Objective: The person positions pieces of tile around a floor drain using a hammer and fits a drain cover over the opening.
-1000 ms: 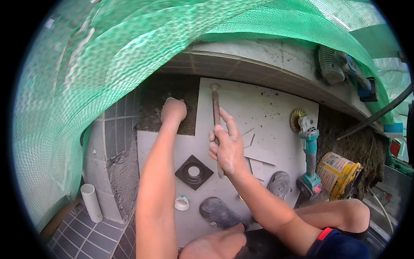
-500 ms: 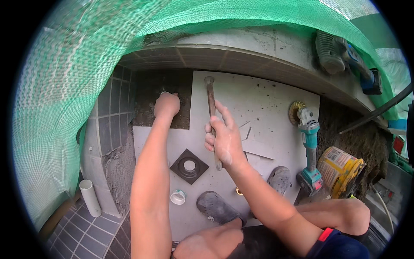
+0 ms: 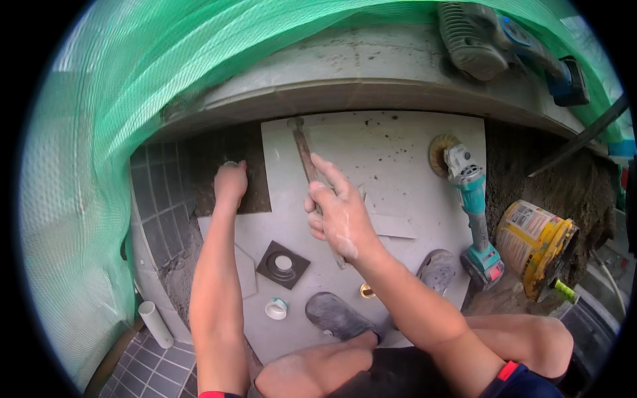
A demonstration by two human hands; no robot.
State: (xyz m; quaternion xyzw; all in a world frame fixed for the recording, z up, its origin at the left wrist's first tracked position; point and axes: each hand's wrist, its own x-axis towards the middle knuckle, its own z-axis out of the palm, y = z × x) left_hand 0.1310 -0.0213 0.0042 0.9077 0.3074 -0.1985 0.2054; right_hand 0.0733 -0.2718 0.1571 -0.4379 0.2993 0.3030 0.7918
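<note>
My left hand [image 3: 231, 184] is closed down in the dark square opening [image 3: 255, 196] at the far left of the pale slab. A small greyish edge shows at its fingertips, but what it grips is mostly hidden. In my right hand [image 3: 338, 215] is a long brown bar-like tool with a round grey head [image 3: 304, 147], held mid-length above the slab [image 3: 391, 156]. Its head points away from me, and the index finger lies partly extended. A dark square drain piece with a round hole [image 3: 273, 275] and a short white pipe ring [image 3: 276, 308] rest between my arms.
A teal angle grinder [image 3: 475, 199] with a brush wheel lies on the right of the slab, beside a tipped yellow bucket [image 3: 531, 239]. A blue-and-black power tool [image 3: 524, 43] sits on the far ledge. Green netting [image 3: 166, 73] hangs around. A white pipe [image 3: 156, 325] stands at left.
The whole view has shifted, with the slab's things now sitting differently in the picture. My left hand stays in the dark opening, and my right hand still holds the bar-like tool above the slab.
</note>
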